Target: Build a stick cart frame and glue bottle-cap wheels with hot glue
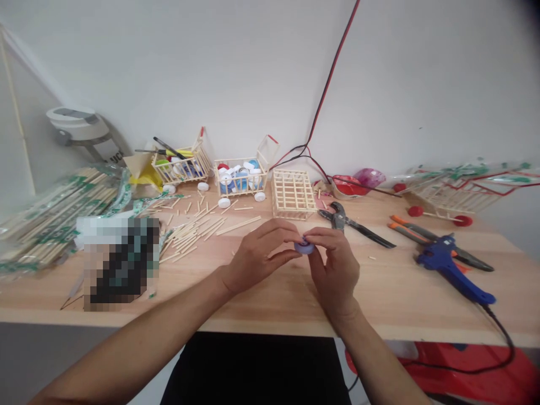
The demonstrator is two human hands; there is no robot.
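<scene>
Between the fingertips of both hands is a small bluish-purple bottle cap [304,247], held above the table's front half. My left hand [264,253] pinches it from the left, thumb below and fingers above. From the right, my right hand [335,261] grips the same cap with thumb and fingers. Just beyond the hands stands a wooden stick lattice basket [294,194]. Left of it, a small stick cart [241,183] on white cap wheels is filled with blue, white and red caps. A second stick cart [181,166] holds tools and more caps.
Loose cut sticks [196,230] lie left of my hands, with bagged sticks [63,214] farther left. Black-handled pliers [358,225], orange-handled pliers [422,230] and a blue glue gun [453,267] with a trailing cord lie right. A red-wheeled cart [455,194] stands at back right.
</scene>
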